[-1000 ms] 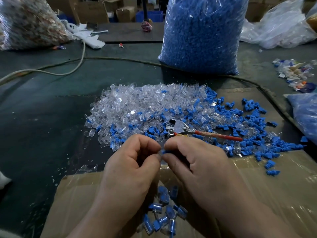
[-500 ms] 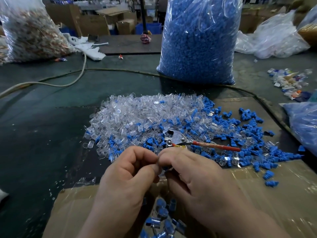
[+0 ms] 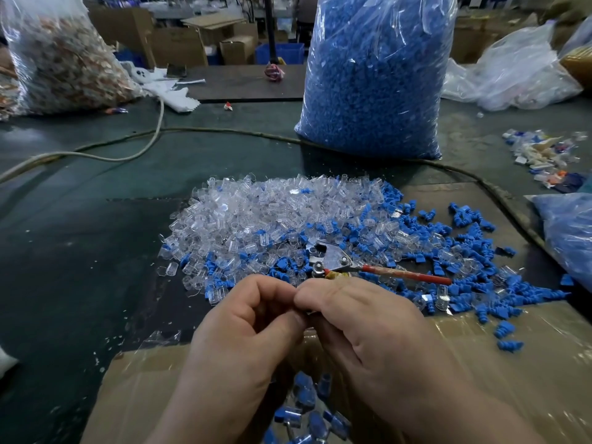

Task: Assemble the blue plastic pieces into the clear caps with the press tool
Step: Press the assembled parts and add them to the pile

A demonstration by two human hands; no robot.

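While both hands meet over the cardboard, the scene reads as follows.
left hand (image 3: 246,334): fingers curled, thumb and forefinger pinched together against the right hand's fingertips; what it pinches is hidden.
right hand (image 3: 368,328): fingers closed in a pinch touching the left; a sliver of a small part shows between them, cannot tell which piece.
press tool (image 3: 333,261): lying flat on the pile just beyond the hands, metal head left, red handle (image 3: 407,274) pointing right; no hand on it.
clear caps (image 3: 256,216): loose heap on the table, centre.
blue plastic pieces (image 3: 464,219): scattered right of and mixed into the caps.
assembled pieces (image 3: 307,408): small cluster on the cardboard (image 3: 512,363) below the hands.
blue bag (image 3: 374,75): upright behind the heap, full.
cable (image 3: 134,152): runs across the dark table (image 3: 80,251).
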